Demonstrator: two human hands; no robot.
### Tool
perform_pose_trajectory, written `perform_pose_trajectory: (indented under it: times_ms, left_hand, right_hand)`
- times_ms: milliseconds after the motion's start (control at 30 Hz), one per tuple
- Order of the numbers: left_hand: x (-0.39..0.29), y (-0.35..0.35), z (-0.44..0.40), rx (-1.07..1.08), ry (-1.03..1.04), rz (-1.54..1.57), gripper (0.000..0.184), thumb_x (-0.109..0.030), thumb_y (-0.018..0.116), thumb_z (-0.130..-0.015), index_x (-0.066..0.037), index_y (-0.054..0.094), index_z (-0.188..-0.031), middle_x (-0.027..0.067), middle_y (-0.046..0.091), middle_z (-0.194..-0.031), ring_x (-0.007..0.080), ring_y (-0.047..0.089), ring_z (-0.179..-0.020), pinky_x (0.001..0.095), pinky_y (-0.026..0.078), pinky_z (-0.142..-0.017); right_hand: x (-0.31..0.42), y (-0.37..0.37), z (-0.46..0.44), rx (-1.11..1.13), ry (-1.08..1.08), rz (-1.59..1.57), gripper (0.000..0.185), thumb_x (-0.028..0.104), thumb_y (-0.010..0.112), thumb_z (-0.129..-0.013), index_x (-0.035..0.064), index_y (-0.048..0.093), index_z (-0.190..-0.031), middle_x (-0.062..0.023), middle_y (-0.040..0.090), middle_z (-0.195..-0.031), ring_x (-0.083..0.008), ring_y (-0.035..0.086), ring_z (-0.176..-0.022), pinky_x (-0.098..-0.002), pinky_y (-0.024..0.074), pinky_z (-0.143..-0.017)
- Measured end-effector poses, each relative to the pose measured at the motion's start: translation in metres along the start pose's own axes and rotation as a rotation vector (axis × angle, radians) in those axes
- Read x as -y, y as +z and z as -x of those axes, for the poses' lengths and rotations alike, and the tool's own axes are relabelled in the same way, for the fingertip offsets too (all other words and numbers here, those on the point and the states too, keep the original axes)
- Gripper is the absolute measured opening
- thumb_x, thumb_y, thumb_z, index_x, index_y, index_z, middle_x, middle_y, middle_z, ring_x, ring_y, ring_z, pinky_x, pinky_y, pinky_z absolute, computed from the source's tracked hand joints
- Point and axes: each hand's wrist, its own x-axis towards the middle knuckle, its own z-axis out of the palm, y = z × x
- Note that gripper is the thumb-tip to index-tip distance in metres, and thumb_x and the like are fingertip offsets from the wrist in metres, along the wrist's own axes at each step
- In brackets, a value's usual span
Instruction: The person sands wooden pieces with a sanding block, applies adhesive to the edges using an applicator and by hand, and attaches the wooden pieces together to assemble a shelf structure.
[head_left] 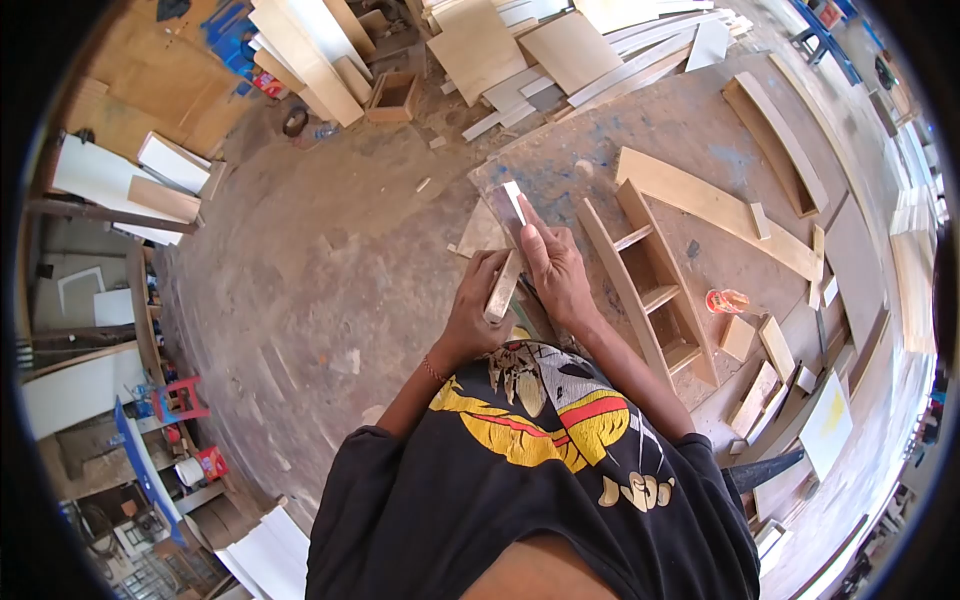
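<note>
Near the middle of the view, my left hand (477,300) is closed round a small wooden block (503,288). Just to its right and higher, my right hand (557,268) grips a flat piece (507,205) with a pale top end and a dark reddish face; its thumb lies along the piece. The lower end of the flat piece is close to the block, and whether they touch I cannot tell. A thin light board (478,228) shows behind the hands. To the right of my right hand lies a wooden frame with several compartments (655,290).
The worktable (700,130) bears a long plank (710,205), a narrow wooden box (775,145), a red-labelled container (717,301) and wood offcuts (738,338). Stacked boards (575,55) lie beyond it. A red stool (180,399) stands at the left.
</note>
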Motion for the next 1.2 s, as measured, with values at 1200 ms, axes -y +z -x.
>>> perform_pose_trajectory:
  times_ms: [1200]
  left_hand:
    - [0.013,0.015,0.006,-0.054,0.006,-0.349,0.047,-0.007,0.061,-0.067,0.002,0.047,-0.112,0.0215,0.049,-0.099,0.0395,0.047,-0.095,0.0443,0.04,-0.083]
  right_hand:
    - [-0.003,0.009,-0.006,0.103,-0.009,0.47,0.043,0.044,0.043,-0.092,0.0276,0.048,-0.132,-0.0222,0.05,-0.098,-0.036,0.046,-0.098,-0.044,0.0412,-0.084]
